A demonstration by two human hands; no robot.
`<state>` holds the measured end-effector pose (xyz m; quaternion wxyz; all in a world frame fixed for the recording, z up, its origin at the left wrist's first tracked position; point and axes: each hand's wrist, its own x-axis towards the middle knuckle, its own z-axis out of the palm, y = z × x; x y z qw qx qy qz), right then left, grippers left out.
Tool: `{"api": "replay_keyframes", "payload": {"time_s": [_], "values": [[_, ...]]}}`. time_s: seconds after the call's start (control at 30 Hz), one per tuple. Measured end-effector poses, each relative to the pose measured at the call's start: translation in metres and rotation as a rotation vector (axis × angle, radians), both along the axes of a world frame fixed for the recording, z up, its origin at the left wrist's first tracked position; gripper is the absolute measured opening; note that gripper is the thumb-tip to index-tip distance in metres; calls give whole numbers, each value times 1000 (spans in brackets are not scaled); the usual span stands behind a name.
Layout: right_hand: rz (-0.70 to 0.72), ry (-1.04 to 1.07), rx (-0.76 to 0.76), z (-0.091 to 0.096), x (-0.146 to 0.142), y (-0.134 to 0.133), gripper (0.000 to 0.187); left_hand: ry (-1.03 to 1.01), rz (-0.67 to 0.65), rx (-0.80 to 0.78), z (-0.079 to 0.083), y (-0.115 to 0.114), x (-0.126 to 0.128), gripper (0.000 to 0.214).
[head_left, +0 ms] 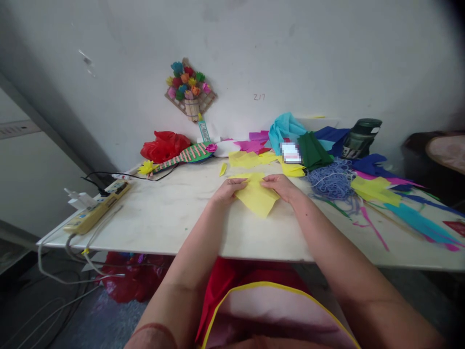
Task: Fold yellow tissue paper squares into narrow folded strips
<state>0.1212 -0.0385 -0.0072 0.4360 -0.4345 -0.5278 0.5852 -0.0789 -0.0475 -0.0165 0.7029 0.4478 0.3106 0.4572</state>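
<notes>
A thin yellow sheet of crepe paper (258, 198) is held between my two hands above the middle of the table. My left hand (229, 189) pinches its upper left edge between thumb and fingers. On the other side my right hand (282, 186) pinches the upper right edge. The lower part of the sheet hangs toward me, with a corner pointing down. Just beyond my hands lie more yellow paper pieces (245, 159) and a small folded yellow piece (223, 169).
At right are a tangle of blue-purple string (331, 179), green paper (313, 151), a dark bottle (362, 138) and coloured strips. A power strip (98, 207) with cables lies at left. Behind it are a red plastic bag (165, 146), a striped decorated piece (189, 154) and a glue tube (203, 130).
</notes>
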Motion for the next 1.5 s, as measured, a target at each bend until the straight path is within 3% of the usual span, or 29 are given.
{"api": "replay_keyframes", "payload": {"time_s": [0.7, 1.07, 1.5], "values": [[51, 127, 39, 2, -2, -4, 24, 43, 43, 9, 7, -4, -4, 29], [69, 64, 61, 3, -3, -7, 21, 139, 35, 67, 7, -7, -2, 38], [105, 119, 56, 3, -2, -9, 23, 111, 79, 104, 4, -2, -3, 31]]}}
